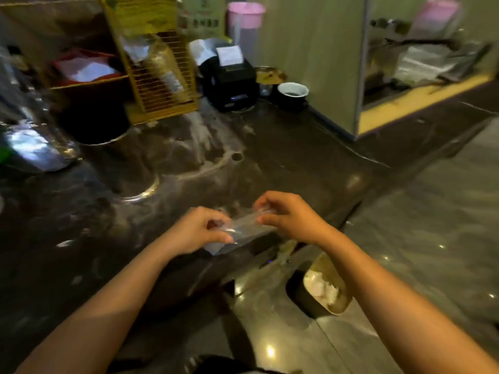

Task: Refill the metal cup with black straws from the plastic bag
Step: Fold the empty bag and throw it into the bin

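Dark marble counter [283, 147] seen from above, somewhat blurred. At the back left, a yellow wire rack [159, 76] holds paper-like packets, and a red tray [86, 67] beside it holds white sheets. A metal cup [94, 122] stands below the tray, its inside dark; contents cannot be told. A pink-lidded jug [244, 21] stands behind a black printer [229, 79] with paper emerging from its top, and a white-rimmed bowl [293, 90] of dark matter sits to the right. On the floor by the counter edge, a bin [324, 290] contains crumpled white waste. Near the counter's front edge, the clear bag [243, 228] is stretched between both hands: left hand [197, 230] pinches its near end with thumb and fingers closed on the film, right hand [286, 214] pinches the far end likewise. No straws can be made out in the bag
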Motion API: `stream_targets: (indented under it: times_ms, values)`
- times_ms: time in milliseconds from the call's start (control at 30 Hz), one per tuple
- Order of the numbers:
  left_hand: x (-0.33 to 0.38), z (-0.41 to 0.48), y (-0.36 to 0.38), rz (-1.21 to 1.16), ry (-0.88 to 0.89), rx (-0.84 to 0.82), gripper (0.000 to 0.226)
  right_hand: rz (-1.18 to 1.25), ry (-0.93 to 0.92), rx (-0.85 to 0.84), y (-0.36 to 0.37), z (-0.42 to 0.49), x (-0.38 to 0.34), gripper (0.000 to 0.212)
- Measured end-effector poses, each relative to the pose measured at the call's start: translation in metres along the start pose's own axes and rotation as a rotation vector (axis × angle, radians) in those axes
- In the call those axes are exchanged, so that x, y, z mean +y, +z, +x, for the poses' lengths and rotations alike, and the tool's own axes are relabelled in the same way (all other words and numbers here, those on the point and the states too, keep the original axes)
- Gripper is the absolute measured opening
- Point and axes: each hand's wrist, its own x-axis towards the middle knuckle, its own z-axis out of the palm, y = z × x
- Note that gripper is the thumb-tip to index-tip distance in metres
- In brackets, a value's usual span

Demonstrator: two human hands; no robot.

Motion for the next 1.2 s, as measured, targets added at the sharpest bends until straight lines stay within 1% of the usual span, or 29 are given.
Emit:
stream_targets:
  times_ms: [167, 267, 367, 467, 567, 633, 667, 733, 800, 900, 967, 1033, 1133, 1200]
  values:
    - [0.064, 0.065, 0.106, -0.015, 0.095, -0.141, 0.035, -0.072, 0.114, 0.109, -0.081, -0.085, 0.070, 0.017]
    - [0.091, 0.101, 0.164, 0.033, 0.125, -0.285, 0.037, -0.099, 0.199, 0.153, -0.109, -0.124, 0.112, 0.017]
    - [0.104, 0.134, 0.212, 0.083, 0.121, -0.404, 0.037, -0.144, 0.268, 0.164, -0.121, -0.147, 0.154, 0.017]
    - [0.101, 0.168, 0.257, 0.189, 0.116, -0.439, 0.036, -0.129, 0.371, 0.215, -0.121, -0.159, 0.196, 0.020]
    - [0.087, 0.199, 0.304, 0.249, 0.072, -0.466, 0.030, -0.036, 0.474, 0.277, -0.111, -0.164, 0.241, 0.024]
    - [0.071, 0.215, 0.335, 0.230, 0.030, -0.483, 0.025, -0.009, 0.521, 0.298, -0.100, -0.164, 0.274, 0.020]
    - [0.060, 0.223, 0.351, 0.240, 0.013, -0.476, 0.026, -0.001, 0.537, 0.313, -0.092, -0.163, 0.292, 0.018]
    - [0.034, 0.242, 0.385, 0.345, 0.037, -0.448, 0.031, 0.008, 0.566, 0.364, -0.075, -0.162, 0.330, 0.016]
    - [0.002, 0.259, 0.416, 0.433, 0.078, -0.452, 0.037, 0.016, 0.615, 0.405, -0.054, -0.161, 0.368, 0.017]
    - [-0.055, 0.285, 0.462, 0.552, 0.142, -0.483, 0.054, 0.058, 0.672, 0.441, -0.018, -0.157, 0.428, 0.018]
    - [-0.097, 0.298, 0.493, 0.623, 0.131, -0.496, 0.068, 0.059, 0.715, 0.494, 0.009, -0.153, 0.472, 0.020]
    - [-0.143, 0.308, 0.522, 0.667, 0.119, -0.497, 0.076, 0.046, 0.772, 0.543, 0.039, -0.147, 0.519, 0.021]
    - [-0.209, 0.322, 0.560, 0.747, 0.124, -0.458, 0.073, 0.023, 0.840, 0.534, 0.085, -0.134, 0.592, 0.023]
    - [-0.246, 0.331, 0.580, 0.791, 0.134, -0.411, 0.068, 0.005, 0.867, 0.475, 0.114, -0.122, 0.638, 0.023]
